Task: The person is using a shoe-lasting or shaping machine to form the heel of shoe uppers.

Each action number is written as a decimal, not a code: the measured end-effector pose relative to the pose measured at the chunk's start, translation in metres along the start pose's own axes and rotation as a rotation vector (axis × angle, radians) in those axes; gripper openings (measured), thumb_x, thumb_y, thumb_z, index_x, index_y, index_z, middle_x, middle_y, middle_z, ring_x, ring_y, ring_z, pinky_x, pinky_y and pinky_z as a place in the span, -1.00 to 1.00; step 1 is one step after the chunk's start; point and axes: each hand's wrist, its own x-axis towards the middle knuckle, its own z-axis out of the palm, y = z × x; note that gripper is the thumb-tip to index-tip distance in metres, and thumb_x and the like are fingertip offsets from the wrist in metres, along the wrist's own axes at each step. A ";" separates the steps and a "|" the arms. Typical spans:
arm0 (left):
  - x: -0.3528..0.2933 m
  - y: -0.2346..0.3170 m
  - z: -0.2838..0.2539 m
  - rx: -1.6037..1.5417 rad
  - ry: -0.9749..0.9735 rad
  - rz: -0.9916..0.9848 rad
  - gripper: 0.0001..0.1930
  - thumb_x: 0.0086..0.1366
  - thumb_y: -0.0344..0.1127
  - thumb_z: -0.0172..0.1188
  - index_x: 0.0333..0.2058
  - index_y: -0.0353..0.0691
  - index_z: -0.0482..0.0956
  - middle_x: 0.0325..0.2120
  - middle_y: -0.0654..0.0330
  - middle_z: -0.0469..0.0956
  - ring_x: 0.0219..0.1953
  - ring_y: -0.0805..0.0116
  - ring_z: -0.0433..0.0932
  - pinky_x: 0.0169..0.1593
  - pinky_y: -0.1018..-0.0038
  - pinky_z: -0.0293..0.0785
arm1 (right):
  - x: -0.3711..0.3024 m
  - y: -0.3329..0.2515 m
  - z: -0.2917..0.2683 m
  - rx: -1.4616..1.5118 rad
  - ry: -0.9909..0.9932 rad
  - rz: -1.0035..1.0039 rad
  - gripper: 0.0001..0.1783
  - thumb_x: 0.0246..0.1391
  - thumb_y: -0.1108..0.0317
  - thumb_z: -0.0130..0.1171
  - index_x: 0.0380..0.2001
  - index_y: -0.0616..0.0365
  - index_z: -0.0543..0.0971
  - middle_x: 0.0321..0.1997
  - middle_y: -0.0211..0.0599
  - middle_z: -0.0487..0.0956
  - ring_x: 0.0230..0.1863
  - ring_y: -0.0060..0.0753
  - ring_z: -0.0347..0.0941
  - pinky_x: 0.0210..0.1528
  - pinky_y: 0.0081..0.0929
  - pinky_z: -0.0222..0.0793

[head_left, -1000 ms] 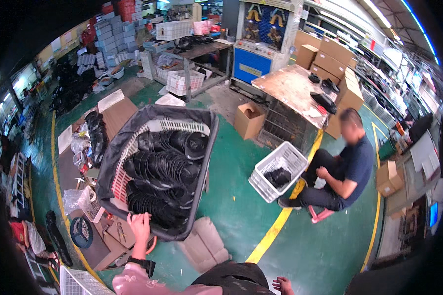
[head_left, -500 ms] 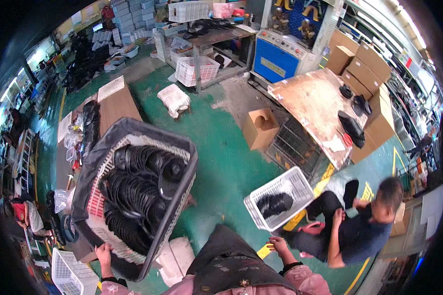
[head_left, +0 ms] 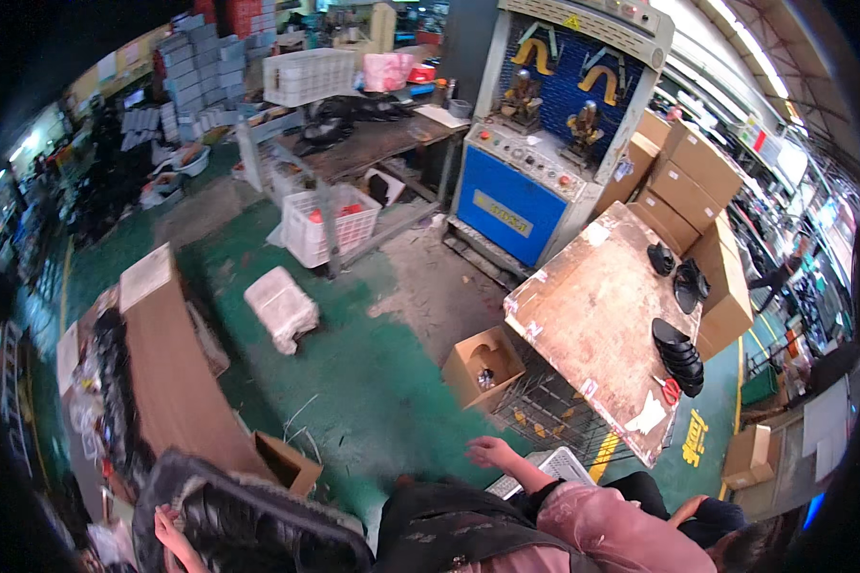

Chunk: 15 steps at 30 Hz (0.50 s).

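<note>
While the left hand (head_left: 170, 535) overlaps it, the basket (head_left: 282, 504) is cropped.

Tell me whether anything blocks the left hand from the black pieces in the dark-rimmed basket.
Nothing visible does. The left hand is at the left side of the dark-rimmed basket, with the black pieces just to its right. Whether it touches the rim is unclear.
</note>
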 end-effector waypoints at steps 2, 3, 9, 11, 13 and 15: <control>0.040 0.035 0.064 0.062 -0.098 0.069 -0.56 0.39 -0.07 -0.09 -0.33 -0.39 0.53 -0.54 0.21 0.51 -0.47 0.46 0.43 -0.33 0.52 0.35 | 0.033 -0.054 -0.003 -0.070 -0.052 -0.076 -0.64 0.19 0.22 0.04 0.03 0.09 0.43 -0.12 -0.33 0.59 -0.21 -0.42 0.55 -0.24 -0.51 0.45; 0.059 0.055 0.103 0.118 -0.174 0.142 -0.56 0.39 -0.07 -0.10 -0.35 -0.40 0.53 -0.55 0.21 0.50 -0.47 0.46 0.43 -0.32 0.51 0.35 | 0.054 -0.081 -0.008 -0.076 -0.076 -0.047 -0.63 0.19 0.22 0.05 0.03 0.10 0.43 -0.13 -0.34 0.59 -0.21 -0.43 0.55 -0.23 -0.51 0.45; 0.114 0.143 0.358 -0.093 -0.428 0.126 -0.70 0.35 -0.26 -0.04 -0.35 -0.39 0.57 -0.55 0.18 0.56 -0.43 0.44 0.51 -0.23 0.49 0.43 | 0.193 -0.190 -0.065 -0.314 -0.078 -0.076 -0.65 0.19 0.25 0.04 0.01 0.14 0.45 -0.14 -0.33 0.59 -0.20 -0.49 0.53 -0.23 -0.51 0.45; 0.126 0.154 0.456 -0.211 -0.569 0.033 -0.74 0.32 -0.30 -0.01 -0.34 -0.37 0.59 -0.52 0.16 0.58 -0.43 0.42 0.53 -0.25 0.49 0.46 | 0.241 -0.242 -0.086 -0.060 -0.073 -0.017 -0.66 0.19 0.26 0.04 0.00 0.14 0.45 -0.16 -0.33 0.59 -0.23 -0.49 0.53 -0.23 -0.53 0.44; 0.141 0.152 0.548 -0.111 -0.696 0.043 -0.76 0.32 -0.32 0.01 -0.31 -0.34 0.60 -0.49 0.15 0.60 -0.41 0.42 0.56 -0.25 0.49 0.48 | 0.301 -0.289 -0.118 0.006 -0.039 -0.087 -0.67 0.17 0.32 0.06 0.00 0.17 0.43 -0.17 -0.29 0.59 -0.27 -0.45 0.54 -0.29 -0.52 0.44; 0.147 0.159 0.643 -0.096 -0.785 -0.085 -0.75 0.32 -0.29 0.00 -0.29 -0.33 0.61 -0.48 0.17 0.61 -0.40 0.43 0.57 -0.24 0.51 0.47 | 0.355 -0.332 -0.156 0.066 -0.034 -0.101 -0.68 0.21 0.28 0.02 -0.01 0.16 0.44 -0.19 -0.31 0.59 -0.26 -0.49 0.53 -0.24 -0.56 0.44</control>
